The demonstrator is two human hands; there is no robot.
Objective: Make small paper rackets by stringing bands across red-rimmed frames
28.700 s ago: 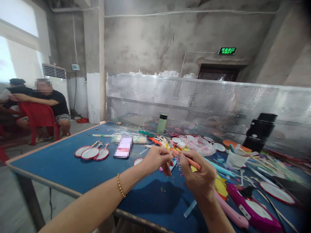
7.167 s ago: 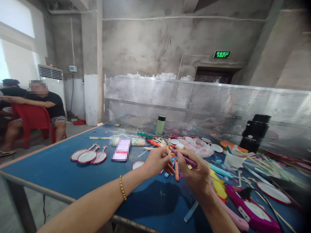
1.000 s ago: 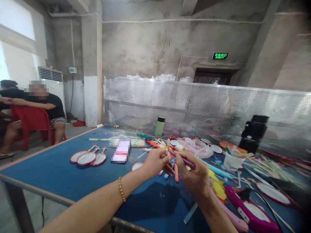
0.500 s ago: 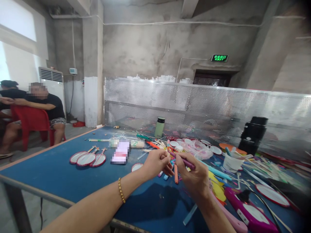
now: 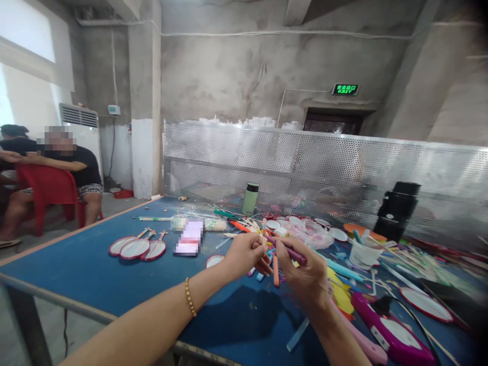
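Note:
Above the front of the blue table (image 5: 125, 290), my left hand (image 5: 246, 254) pinches a small stick with coloured bands (image 5: 264, 226) upright between its fingertips. My right hand (image 5: 305, 272) is closed around a slim purple pen-shaped tool (image 5: 293, 253). The tool's tip points left and lies close to the stick; whether they touch, I cannot tell. Beneath the hands are several coloured clay-like sticks, among them an orange stick (image 5: 276, 272). A round white piece with a red rim (image 5: 214, 261) lies partly behind my left wrist.
Several small round fans (image 5: 135, 249) and a phone (image 5: 189, 238) lie on the left. Behind stands a green bottle (image 5: 250, 199). To the right are a white cup of tools (image 5: 364, 254), a purple device (image 5: 396, 330) and a black object (image 5: 398, 211). A person (image 5: 86, 162) sits far left.
Both hands keep almost the same pose, still holding the stick and the purple tool. The view has shifted very slightly.

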